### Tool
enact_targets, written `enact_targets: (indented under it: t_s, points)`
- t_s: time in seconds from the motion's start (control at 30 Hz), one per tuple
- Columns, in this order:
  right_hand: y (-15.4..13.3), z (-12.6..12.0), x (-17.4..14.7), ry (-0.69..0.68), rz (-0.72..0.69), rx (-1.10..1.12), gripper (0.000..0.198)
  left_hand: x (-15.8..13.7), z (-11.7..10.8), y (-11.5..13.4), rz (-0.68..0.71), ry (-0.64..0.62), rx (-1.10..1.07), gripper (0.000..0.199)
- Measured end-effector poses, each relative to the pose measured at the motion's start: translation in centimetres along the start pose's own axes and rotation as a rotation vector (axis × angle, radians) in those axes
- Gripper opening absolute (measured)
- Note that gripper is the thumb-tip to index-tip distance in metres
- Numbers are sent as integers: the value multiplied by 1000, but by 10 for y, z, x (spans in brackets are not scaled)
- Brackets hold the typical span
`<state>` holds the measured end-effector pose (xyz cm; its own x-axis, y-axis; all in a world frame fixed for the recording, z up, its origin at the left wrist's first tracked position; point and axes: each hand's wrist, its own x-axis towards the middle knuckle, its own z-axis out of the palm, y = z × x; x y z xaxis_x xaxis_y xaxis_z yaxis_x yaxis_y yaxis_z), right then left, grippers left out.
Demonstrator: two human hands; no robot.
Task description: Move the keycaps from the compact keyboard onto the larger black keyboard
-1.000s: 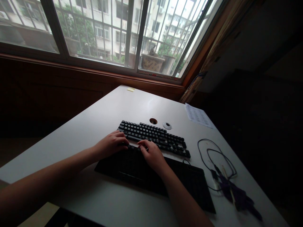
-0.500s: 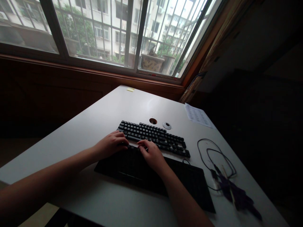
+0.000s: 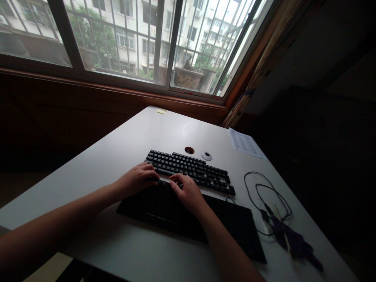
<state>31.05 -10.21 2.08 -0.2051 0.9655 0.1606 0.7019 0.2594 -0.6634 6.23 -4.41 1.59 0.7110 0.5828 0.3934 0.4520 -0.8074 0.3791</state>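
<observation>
Loose black keycaps (image 3: 185, 164) lie in keyboard-like rows on the white table, with pale tabletop showing through some gaps. In front of them is a black keyboard base (image 3: 164, 207), with a few small dark keys at its upper edge. My left hand (image 3: 139, 178) is at the base's upper left corner, its fingers curled down and closed by those keys. Just right of it, my right hand (image 3: 188, 190) rests over the base's upper edge, thumb and fingers drawn together in a pinch. Whatever is between the fingertips of either hand is too dark and small to make out.
A black cable (image 3: 266, 184) loops on the right of the table (image 3: 96, 172), beside a dark purple cloth (image 3: 293, 239) with a thin stick on it. Printed paper (image 3: 245, 143) lies at the right edge. Behind the keycaps are a round hole (image 3: 189, 150) and a grey ring-shaped cover (image 3: 206, 156).
The view has shifted very slightly. My right fingertips have moved a little, while my left hand, the keycaps and the keyboard base stay nearly the same.
</observation>
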Motion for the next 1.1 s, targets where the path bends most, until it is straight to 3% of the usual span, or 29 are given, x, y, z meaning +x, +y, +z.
enact_targets:
  t_s: [0.4, 0.57, 0.73, 0.93, 1.1]
  points:
    - [-1, 1, -1, 5, 1, -16, 15, 0, -1, 0, 1, 10, -5, 13]
    - [3, 3, 1, 13, 13, 15, 29, 1, -2, 3, -8, 14, -15, 17]
    - [3, 4, 3, 22, 35, 19, 28, 6, -8, 1, -27, 53, -9, 23]
    - [1, 4, 3, 22, 51, 7, 29, 31, -31, -5, -9, 117, 128, 29]
    - [0, 4, 3, 32, 58, -4, 30, 73, -33, -31, 24, 68, 228, 25]
